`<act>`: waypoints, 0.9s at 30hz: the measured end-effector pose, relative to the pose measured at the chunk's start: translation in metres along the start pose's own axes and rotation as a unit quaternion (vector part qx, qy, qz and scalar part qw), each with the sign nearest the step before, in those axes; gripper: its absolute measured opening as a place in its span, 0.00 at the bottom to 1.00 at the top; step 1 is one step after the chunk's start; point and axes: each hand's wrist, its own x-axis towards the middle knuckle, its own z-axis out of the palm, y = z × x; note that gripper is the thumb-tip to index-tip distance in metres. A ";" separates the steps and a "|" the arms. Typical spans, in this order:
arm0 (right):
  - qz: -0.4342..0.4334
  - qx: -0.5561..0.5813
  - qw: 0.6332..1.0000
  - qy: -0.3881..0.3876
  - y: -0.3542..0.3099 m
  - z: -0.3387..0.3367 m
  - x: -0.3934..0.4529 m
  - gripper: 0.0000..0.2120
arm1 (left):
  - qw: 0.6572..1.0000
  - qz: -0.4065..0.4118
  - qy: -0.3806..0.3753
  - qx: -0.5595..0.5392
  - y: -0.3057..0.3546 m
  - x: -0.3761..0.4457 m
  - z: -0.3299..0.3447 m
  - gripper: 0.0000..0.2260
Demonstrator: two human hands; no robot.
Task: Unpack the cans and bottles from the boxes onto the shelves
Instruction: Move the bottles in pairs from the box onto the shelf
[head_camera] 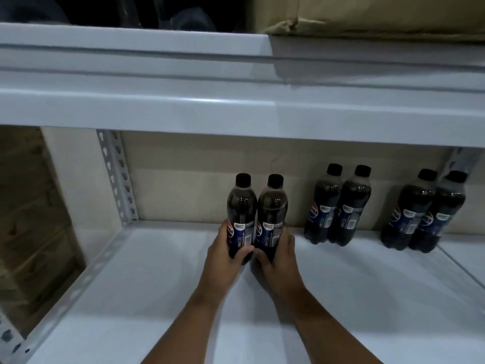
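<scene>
Two dark cola bottles with black caps stand side by side on the white shelf point(147, 298). My left hand point(226, 252) grips the left bottle point(241, 206) low on its body. My right hand point(278, 254) grips the right bottle point(273, 208) the same way. Both bottles are upright, and their bases are hidden behind my fingers. Further right, a pair of the same bottles point(338, 208) stands near the back of the shelf, and another pair point(426, 214) stands at the far right.
A white upper shelf point(183, 109) overhangs the bottles, with a cardboard box point(367, 14) on top at the right. A perforated metal post point(116, 177) stands at the back left, with stacked cardboard point(31, 219) beyond it. Cardboard backs the shelf.
</scene>
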 end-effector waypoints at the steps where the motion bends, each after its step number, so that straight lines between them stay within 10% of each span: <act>1: 0.004 -0.010 1.000 0.007 0.001 0.003 0.009 0.32 | 1.000 -0.006 0.007 0.004 -0.004 0.008 0.003 0.29; 14: 0.034 -0.090 0.994 0.050 0.015 0.024 0.049 0.34 | 0.997 0.009 0.023 0.080 -0.030 0.054 0.021 0.29; 20: 0.059 -0.155 0.984 0.062 0.032 0.031 0.052 0.16 | 0.995 0.002 0.022 0.096 -0.032 0.054 0.025 0.29; 27: 0.067 -0.079 0.992 0.069 0.027 0.034 0.051 0.35 | 0.994 0.005 0.022 0.103 -0.038 0.056 0.024 0.31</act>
